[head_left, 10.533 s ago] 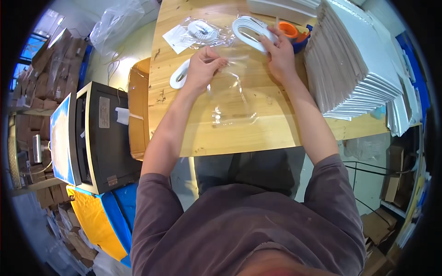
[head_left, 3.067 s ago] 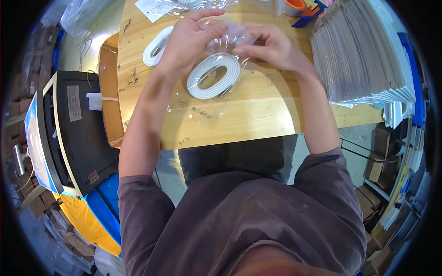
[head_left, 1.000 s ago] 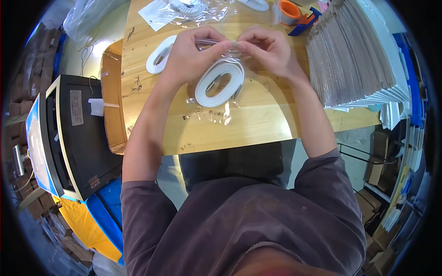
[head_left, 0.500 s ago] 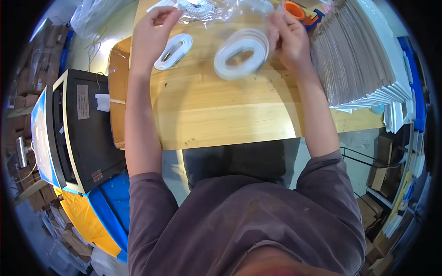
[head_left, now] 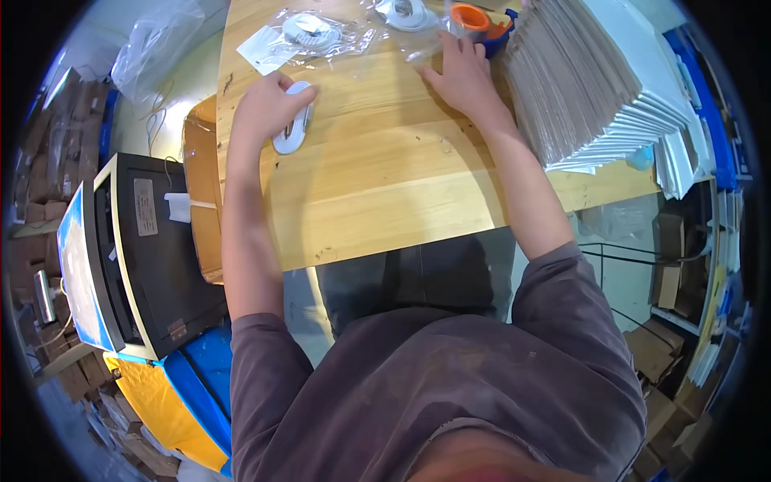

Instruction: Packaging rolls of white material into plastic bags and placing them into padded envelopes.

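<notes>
At the left of the wooden table (head_left: 361, 185) lies an oval white coil (head_left: 294, 132) of flat cord or strap. My left hand (head_left: 265, 108) is closed over its left side, thumb across its upper end; the remaining fingers curl out of sight. My right hand (head_left: 467, 80) is empty, fingers spread, reaching toward an orange and blue tape dispenser (head_left: 474, 22) and the clear bags beside it. Farther back, a clear plastic bag (head_left: 353, 40) holds a white coil (head_left: 312, 32). Another white coil (head_left: 404, 12) sits among clear plastic near the top edge.
A tall leaning stack of white and grey padded envelopes (head_left: 586, 88) borders the right side. On the left stand an open cardboard box (head_left: 203, 169) and a black cabinet (head_left: 161, 249). A white card (head_left: 261, 52) lies by the bagged coil.
The white coil held up by my right hand is gone from its grasp, and that hand has opened and moved toward the dispenser. My left hand has come down to the coil on the table.
</notes>
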{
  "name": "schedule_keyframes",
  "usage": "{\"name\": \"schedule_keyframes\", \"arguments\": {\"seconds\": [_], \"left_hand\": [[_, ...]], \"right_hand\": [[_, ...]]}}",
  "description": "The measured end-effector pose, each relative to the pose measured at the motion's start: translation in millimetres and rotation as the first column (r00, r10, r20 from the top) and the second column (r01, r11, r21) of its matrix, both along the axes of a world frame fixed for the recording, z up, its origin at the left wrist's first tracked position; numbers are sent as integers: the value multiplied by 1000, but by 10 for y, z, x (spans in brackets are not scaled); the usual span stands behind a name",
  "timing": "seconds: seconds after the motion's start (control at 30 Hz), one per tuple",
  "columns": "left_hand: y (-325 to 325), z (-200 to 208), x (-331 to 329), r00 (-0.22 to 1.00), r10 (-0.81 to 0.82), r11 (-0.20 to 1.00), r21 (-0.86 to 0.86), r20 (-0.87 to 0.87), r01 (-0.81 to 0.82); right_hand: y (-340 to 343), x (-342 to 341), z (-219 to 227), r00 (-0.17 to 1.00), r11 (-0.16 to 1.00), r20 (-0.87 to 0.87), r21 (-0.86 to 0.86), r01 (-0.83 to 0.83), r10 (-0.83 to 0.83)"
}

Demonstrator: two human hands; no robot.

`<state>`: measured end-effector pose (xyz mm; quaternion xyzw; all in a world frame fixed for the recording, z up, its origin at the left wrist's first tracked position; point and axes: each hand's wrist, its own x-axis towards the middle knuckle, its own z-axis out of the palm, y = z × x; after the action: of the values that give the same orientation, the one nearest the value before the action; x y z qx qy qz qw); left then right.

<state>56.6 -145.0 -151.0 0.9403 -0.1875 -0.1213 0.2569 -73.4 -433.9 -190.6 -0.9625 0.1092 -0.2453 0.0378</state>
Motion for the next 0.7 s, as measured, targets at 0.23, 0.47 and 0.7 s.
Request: {"name": "schedule_keyframes", "arguments": {"seconds": [0.23,0.47,0.7], "left_hand": [[-101,-20,-65,998,-7,1000,21,68,5],[-38,-186,-69,975,-40,998,48,217,30],[-146,-262,-157,917,-54,990,144,396,-3]], "right_hand": [[-1,21,-83,992,981,13,147,125,-128],[-55,-19,28,995,927,5,363,-91,95],[1310,-104,812,793,487,321,652,-581,518]]}}
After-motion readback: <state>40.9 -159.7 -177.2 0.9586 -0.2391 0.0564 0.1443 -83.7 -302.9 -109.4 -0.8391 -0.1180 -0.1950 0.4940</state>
